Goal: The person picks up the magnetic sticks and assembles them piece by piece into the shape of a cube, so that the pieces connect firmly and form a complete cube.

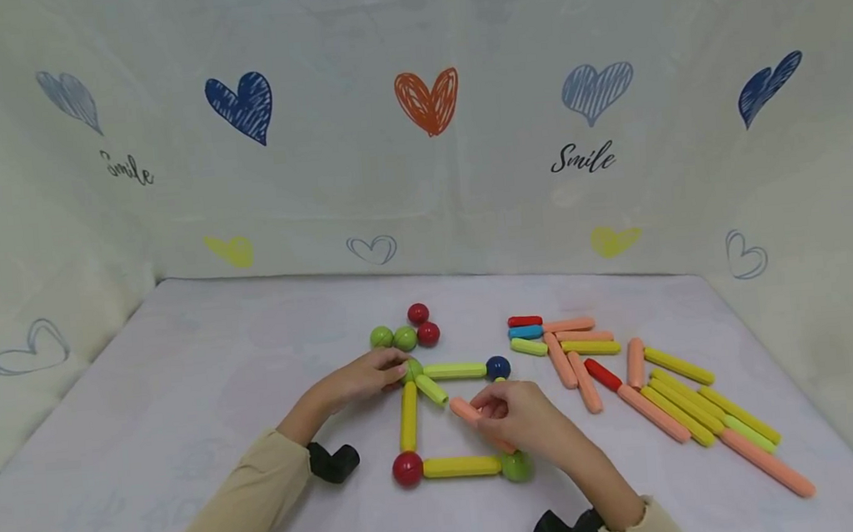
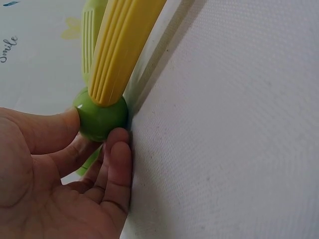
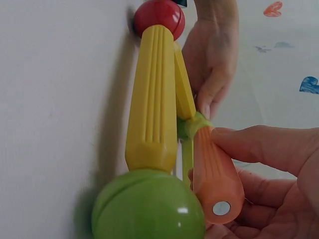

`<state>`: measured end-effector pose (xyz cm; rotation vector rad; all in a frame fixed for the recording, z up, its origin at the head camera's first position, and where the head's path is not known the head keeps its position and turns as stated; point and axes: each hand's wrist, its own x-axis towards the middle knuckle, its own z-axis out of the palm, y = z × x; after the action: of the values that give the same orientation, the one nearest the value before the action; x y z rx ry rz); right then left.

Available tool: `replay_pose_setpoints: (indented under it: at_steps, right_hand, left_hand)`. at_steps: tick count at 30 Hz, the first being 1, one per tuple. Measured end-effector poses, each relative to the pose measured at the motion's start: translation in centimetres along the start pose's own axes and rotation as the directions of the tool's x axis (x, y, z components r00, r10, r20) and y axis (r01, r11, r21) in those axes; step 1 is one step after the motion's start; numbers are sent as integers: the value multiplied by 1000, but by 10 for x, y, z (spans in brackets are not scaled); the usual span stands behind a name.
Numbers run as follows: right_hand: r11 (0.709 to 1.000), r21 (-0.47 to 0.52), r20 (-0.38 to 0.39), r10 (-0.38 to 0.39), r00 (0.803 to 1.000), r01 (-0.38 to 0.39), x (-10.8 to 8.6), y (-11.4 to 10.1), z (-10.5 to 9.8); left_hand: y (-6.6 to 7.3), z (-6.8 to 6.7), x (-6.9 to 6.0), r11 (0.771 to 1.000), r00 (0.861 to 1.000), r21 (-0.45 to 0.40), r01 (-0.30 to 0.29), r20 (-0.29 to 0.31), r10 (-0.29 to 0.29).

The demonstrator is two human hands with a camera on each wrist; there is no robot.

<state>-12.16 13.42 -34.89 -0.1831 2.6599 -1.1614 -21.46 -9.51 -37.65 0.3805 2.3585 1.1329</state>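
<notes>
- Okay, right hand (image 1: pixel 523 415): fingers (image 3: pixel 264 187) pinch orange ridged plastic rod (image 3: pixel 217 174), both ends poking out, over white desk (image 1: pixel 287 310).
- Left hand (image 1: pixel 360 380): fingers pinch shiny green plastic ball (image 2: pixel 103 120), touching yellow ridged plastic rod (image 2: pixel 124 47).

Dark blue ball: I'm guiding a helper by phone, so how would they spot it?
On the white table, find the rod-and-ball frame. At its far right corner sits the dark blue ball. It is the only blue ball; the others are red or green.
</notes>
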Motion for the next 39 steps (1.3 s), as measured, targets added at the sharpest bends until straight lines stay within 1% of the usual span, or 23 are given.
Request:
replay_pose_setpoints:
  at_steps: [3, 7, 11, 17, 23, 29, 32, 36, 39]
  right_hand:
    - [1000, 16, 16, -6, 1000, 6, 2, -2, 7]
    - [1000, 16, 11, -3, 1000, 3, 3, -4, 11]
    - [1000, 12, 6, -3, 1000, 2, 3, -6, 12]
    - [1000, -6, -1, -17, 1000, 17, 2, -5, 12]
    - [999, -37, -11, -27, 1000, 27, 1, -4, 13]
    - [999, -49, -21, -15, 1000, 14, 1, -3, 14]
    - [997, -77, -28, -20, 999, 18, 1, -2, 16]
    - [990, -136, -39, -47, 998, 42, 1, -1, 17]
    - [987, -154, -46, -51, 998, 44, 1, -1, 18]
  left_hand:
    - [-1, 0, 0, 1000, 1000, 4, 0, -4, 0]
    - [-1, 0, 0, 1000, 1000, 11, -11, -4, 12]
    - [0, 0, -1, 1000, 1000, 5, -13, -9, 13]
    - [2, -2, -2, 1000, 1000, 9, -28, 5, 28]
    - [-1, -2, -1, 999, 999, -9, -46, 19, 46]
    - [-2, -2, -1, 999, 998, -14, -51, 21, 51]
    - [-2, -1, -1, 999, 999, -14, -44, 18, 44]
    - [-2, 0, -1, 999, 999, -8, -36, 13, 36]
    - [-2, 0, -1, 999, 999, -7, -35, 9, 35]
